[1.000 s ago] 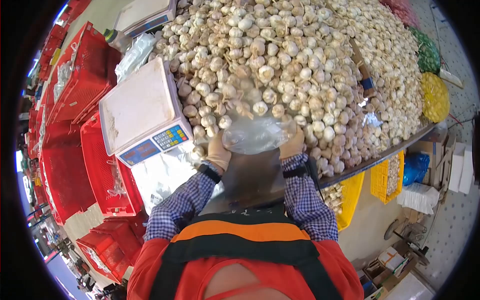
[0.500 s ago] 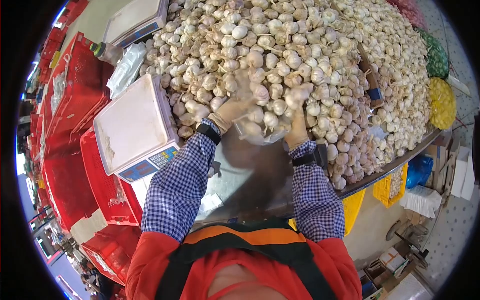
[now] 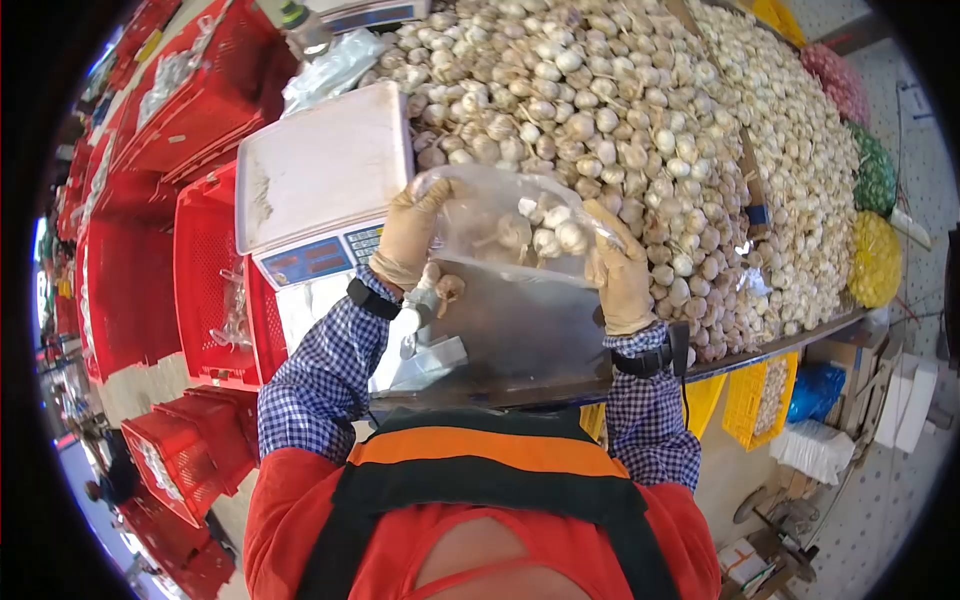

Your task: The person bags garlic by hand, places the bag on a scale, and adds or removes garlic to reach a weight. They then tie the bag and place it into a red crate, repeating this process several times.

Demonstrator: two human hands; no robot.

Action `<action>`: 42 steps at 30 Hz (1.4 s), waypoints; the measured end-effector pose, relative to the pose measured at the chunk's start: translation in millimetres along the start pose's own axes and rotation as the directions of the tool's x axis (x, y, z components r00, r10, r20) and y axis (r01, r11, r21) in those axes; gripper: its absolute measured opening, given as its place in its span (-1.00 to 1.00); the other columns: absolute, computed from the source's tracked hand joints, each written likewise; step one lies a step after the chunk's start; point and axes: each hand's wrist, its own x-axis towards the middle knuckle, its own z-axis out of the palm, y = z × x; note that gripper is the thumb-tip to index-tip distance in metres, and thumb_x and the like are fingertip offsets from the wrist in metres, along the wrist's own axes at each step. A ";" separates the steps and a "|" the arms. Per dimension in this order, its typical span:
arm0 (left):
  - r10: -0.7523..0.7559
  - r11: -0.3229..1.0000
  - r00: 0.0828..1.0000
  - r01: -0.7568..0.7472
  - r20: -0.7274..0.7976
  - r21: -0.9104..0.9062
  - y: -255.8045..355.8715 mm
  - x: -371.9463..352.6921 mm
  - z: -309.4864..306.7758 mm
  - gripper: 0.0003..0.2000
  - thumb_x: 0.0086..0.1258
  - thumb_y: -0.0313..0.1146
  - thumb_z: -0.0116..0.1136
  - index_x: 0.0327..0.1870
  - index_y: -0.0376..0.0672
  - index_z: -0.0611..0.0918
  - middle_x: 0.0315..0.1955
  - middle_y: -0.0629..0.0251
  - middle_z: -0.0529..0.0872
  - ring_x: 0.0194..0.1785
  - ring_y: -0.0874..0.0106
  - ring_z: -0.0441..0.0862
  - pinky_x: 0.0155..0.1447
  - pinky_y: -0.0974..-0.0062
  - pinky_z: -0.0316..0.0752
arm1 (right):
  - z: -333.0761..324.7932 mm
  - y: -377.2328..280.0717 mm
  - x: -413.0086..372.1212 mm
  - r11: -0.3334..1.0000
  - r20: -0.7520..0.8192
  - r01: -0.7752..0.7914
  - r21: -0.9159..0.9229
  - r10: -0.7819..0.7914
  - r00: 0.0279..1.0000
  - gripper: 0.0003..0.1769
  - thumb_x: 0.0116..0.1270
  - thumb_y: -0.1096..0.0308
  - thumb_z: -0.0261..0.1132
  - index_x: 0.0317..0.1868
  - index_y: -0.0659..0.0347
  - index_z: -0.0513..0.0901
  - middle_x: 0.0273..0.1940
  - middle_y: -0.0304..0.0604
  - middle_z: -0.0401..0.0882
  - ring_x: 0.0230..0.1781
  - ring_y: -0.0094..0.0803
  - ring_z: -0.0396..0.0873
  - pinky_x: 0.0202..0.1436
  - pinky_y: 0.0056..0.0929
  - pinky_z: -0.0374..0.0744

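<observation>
Hands (image 3: 512, 255) hold the plastic bag (image 3: 490, 225) between them.

Hands, two: left hand (image 3: 408, 235) and right hand (image 3: 622, 285). Dark wristbands (image 3: 374, 298), two. Clear bag (image 3: 475, 220) between the hands, one; garlic bulbs inside (image 3: 571, 237), at least four. Scales (image 3: 320, 170), two, one cut off by the view. Green-capped bottle (image 3: 308, 34), one. Round mesh sacks (image 3: 875, 262) along the right, three: pink, green, yellow. Red crates (image 3: 130, 260), more than three, overlapping; heaped garlic (image 3: 600, 105), too many to count.
</observation>
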 end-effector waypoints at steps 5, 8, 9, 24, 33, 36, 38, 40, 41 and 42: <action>0.239 0.969 0.953 -0.220 -0.189 0.115 80.9 -8.8 -46.6 -0.72 0.55 -0.21 -0.09 -0.11 -0.22 0.61 -0.23 0.30 0.73 -0.73 0.73 0.23 -0.57 0.69 0.24 | 75.1 -39.4 33.4 0.989 0.118 0.143 0.040 -0.147 0.982 -0.69 0.43 0.49 0.04 0.11 0.18 0.59 -0.60 -0.43 0.38 -0.67 -0.70 0.22 -0.56 -0.67 0.27; 0.525 0.851 0.809 -0.500 -0.267 0.158 123.9 -7.2 -79.4 -0.74 0.53 -0.23 -0.05 -0.19 -0.21 0.62 -0.32 0.34 0.73 -0.70 0.73 0.29 -0.62 0.71 0.22 | 133.8 -48.7 54.3 0.944 0.132 0.308 -0.114 -0.293 0.947 -0.71 0.48 0.43 0.03 0.11 0.22 0.57 -0.41 -0.34 0.56 -0.53 -0.75 0.32 -0.42 -0.76 0.35; 0.544 0.839 0.791 -0.516 -0.280 0.173 132.6 -5.8 -94.2 -0.74 0.53 -0.23 -0.05 -0.19 -0.21 0.62 -0.32 0.34 0.73 -0.70 0.73 0.29 -0.62 0.71 0.22 | 151.7 -42.7 64.1 0.944 0.158 0.316 -0.101 -0.298 0.941 -0.71 0.48 0.43 0.03 0.11 0.22 0.57 -0.41 -0.34 0.56 -0.53 -0.75 0.32 -0.42 -0.76 0.35; 0.317 0.746 0.932 -0.130 -0.176 0.654 141.1 -8.9 -267.9 -0.49 0.31 -0.17 0.25 0.09 -0.44 0.49 -0.08 0.08 0.65 -0.01 0.41 0.58 0.10 0.54 0.46 | 233.2 28.1 99.9 0.296 0.502 0.672 -0.679 -0.480 0.719 -0.51 0.24 0.22 0.35 0.15 0.21 0.52 0.12 0.02 0.50 0.12 -0.20 0.46 0.19 -0.26 0.43; 0.406 0.557 0.910 -0.323 0.089 0.765 181.2 60.4 -248.7 -0.27 0.26 -0.05 0.32 0.22 -0.51 0.34 0.11 -0.05 0.53 0.20 0.30 0.49 0.28 0.49 0.36 | 308.4 -44.8 98.6 -0.205 0.911 0.894 -0.398 0.026 0.411 -0.01 -0.12 -0.30 0.41 0.30 0.03 0.41 0.34 -0.08 0.31 0.41 -0.09 0.18 0.49 -0.03 0.03; 0.369 0.302 0.927 -0.060 -0.059 0.952 167.1 82.7 -258.3 -0.37 0.13 0.13 0.29 -0.04 -0.35 0.62 -0.13 0.03 0.68 -0.06 0.21 0.65 0.04 0.39 0.52 | 326.5 -42.1 115.7 -0.475 0.782 0.840 -0.263 0.405 0.474 0.09 -0.28 -0.05 0.55 0.35 0.01 0.33 0.30 -0.07 0.37 0.43 -0.09 0.16 0.45 0.25 -0.10; -0.231 0.128 0.968 0.131 -0.099 0.983 189.6 72.1 -253.4 -0.54 0.14 -0.01 0.28 -0.15 -0.26 0.69 -0.21 0.07 0.72 -0.11 0.17 0.67 0.01 0.35 0.56 | 320.8 -26.3 143.0 -0.634 0.697 0.733 -0.244 0.411 0.588 0.03 -0.29 0.00 0.56 0.31 0.00 0.38 0.21 -0.10 0.46 0.34 -0.10 0.28 0.44 0.19 -0.01; -0.128 -0.196 0.979 -0.181 0.158 0.964 188.9 75.9 -278.3 -0.65 0.13 -0.22 0.18 -0.16 -0.29 0.64 -0.42 0.09 0.70 -0.33 0.20 0.68 -0.21 0.29 0.54 | 310.1 -30.4 153.8 -0.768 0.594 0.604 -0.212 0.389 0.704 -0.02 -0.29 0.04 0.57 0.26 0.00 0.44 0.13 -0.12 0.54 0.26 -0.12 0.40 0.44 0.13 0.08; -0.105 -0.477 0.970 -0.242 0.219 0.845 189.9 77.7 -291.0 -0.71 0.08 -0.26 0.12 -0.19 -0.18 0.65 -0.35 0.05 0.70 -0.27 0.12 0.67 -0.16 0.22 0.55 | 307.1 -41.8 153.9 -0.839 0.556 0.514 -0.181 0.343 0.757 -0.17 -0.24 0.12 0.56 0.17 -0.01 0.52 0.01 -0.16 0.61 0.13 -0.15 0.51 0.36 0.02 0.24; 0.096 -0.273 0.995 0.001 0.026 0.962 217.5 39.0 -263.4 -0.71 0.09 -0.26 0.10 -0.20 -0.19 0.64 -0.34 0.02 0.69 -0.23 0.06 0.66 -0.13 0.18 0.54 | 301.1 -51.1 155.0 -0.897 0.517 0.418 -0.143 0.292 0.804 -0.32 -0.18 0.20 0.55 0.08 -0.01 0.60 -0.11 -0.20 0.68 -0.01 -0.19 0.61 0.29 -0.10 0.40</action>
